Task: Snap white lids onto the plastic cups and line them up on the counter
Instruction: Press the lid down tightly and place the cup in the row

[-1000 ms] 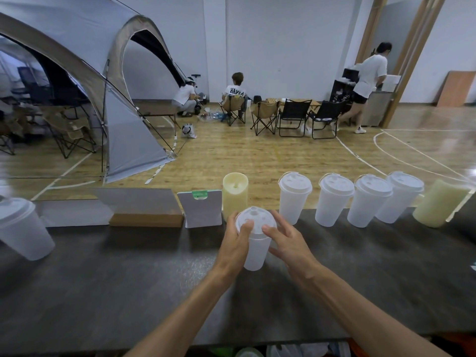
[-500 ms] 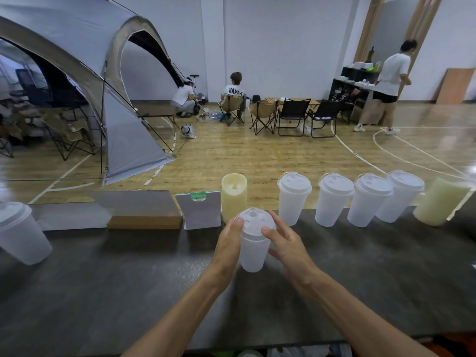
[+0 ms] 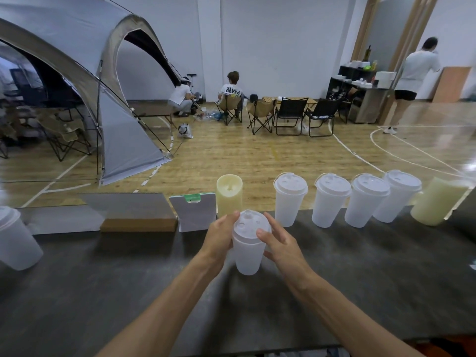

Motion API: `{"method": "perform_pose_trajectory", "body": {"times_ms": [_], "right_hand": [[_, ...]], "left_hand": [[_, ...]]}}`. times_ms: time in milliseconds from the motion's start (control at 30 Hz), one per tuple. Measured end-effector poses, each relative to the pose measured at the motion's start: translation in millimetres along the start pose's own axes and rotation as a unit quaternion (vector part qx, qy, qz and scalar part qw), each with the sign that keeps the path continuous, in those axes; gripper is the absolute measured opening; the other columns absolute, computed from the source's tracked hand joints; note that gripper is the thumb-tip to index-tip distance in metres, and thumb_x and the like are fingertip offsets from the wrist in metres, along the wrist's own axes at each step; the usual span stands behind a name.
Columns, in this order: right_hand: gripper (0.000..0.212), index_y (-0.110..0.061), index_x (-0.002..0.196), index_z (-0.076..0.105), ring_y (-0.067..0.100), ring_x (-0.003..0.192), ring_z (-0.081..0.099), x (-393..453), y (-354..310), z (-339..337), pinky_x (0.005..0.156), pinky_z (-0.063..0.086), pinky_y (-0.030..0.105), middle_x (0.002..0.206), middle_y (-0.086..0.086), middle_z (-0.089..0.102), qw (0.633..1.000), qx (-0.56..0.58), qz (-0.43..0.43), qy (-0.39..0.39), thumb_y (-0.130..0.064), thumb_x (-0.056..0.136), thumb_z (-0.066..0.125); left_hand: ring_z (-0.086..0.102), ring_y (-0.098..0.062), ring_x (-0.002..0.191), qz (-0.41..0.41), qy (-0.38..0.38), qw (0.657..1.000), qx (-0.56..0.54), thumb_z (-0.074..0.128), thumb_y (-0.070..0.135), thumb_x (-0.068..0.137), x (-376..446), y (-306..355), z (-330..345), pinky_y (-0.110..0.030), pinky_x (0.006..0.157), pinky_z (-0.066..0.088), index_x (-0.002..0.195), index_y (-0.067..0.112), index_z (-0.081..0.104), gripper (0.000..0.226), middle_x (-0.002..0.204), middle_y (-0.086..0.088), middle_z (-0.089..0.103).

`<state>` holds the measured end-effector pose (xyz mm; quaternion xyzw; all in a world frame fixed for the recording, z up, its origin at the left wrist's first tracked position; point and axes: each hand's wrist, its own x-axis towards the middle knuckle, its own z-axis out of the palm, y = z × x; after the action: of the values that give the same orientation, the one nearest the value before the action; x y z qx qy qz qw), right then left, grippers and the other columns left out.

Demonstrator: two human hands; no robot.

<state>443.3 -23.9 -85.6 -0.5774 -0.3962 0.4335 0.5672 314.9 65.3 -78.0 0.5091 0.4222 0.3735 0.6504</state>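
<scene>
A translucent plastic cup (image 3: 248, 256) with a white lid (image 3: 251, 225) on top stands on the dark counter (image 3: 103, 292), between my two hands. My left hand (image 3: 219, 238) curls round its left side, fingers at the lid's rim. From the right, my right hand (image 3: 278, 243) holds it, thumb on the lid's edge. Several lidded cups (image 3: 332, 199) stand in a row along the counter's far edge to the right. One more lidded cup (image 3: 15, 243) stands at the far left.
A pale yellow candle-like cylinder (image 3: 229, 193) stands just behind the held cup, another (image 3: 438, 202) at the row's right end. A white card holder (image 3: 193, 211) and a wooden-based sign (image 3: 134, 215) sit left of it. People, chairs and a tent are beyond the counter.
Both hands have shifted slightly on the lidded cup, which stays at about the same spot. The person at the back right has walked further right.
</scene>
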Motion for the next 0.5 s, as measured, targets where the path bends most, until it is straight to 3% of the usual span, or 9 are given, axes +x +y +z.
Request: {"method": "perform_pose_trajectory", "body": {"times_ms": [167, 367, 500], "right_hand": [[0.051, -0.038, 0.145, 0.050, 0.008, 0.125, 0.058, -2, -3, 1, 0.108, 0.049, 0.041, 0.134, -0.020, 0.063, 1.000, 0.009, 0.000, 0.001, -0.038, 0.096, 0.065], [0.045, -0.040, 0.139, 0.055, 0.003, 0.121, 0.059, -3, -7, 2, 0.110, 0.047, 0.044, 0.123, -0.029, 0.066, 1.000, 0.013, 0.001, 0.005, -0.034, 0.096, 0.066], [0.047, -0.037, 0.142, 0.054, 0.006, 0.125, 0.058, -4, -10, 3, 0.111, 0.046, 0.046, 0.132, -0.020, 0.065, 1.000, 0.014, 0.005, 0.007, -0.032, 0.096, 0.065]], "left_hand": [[0.069, -0.028, 0.091, 0.000, 0.002, 1.000, 0.013, 0.060, 0.028, 0.096, 6, 7, -5, -0.043, 0.086, 0.054, 0.094, 0.010, 0.079, 0.026, 0.099, -0.015, 0.076], [0.069, -0.019, 0.078, -0.013, 0.021, 1.000, 0.012, 0.066, 0.003, 0.089, 19, 29, -5, -0.029, 0.070, 0.057, 0.085, 0.010, 0.077, 0.013, 0.083, -0.006, 0.077], [0.066, -0.027, 0.085, -0.041, 0.016, 0.999, 0.023, 0.067, -0.002, 0.089, 23, 39, -1, -0.044, 0.091, 0.056, 0.093, 0.003, 0.075, 0.010, 0.098, -0.019, 0.073]]}}
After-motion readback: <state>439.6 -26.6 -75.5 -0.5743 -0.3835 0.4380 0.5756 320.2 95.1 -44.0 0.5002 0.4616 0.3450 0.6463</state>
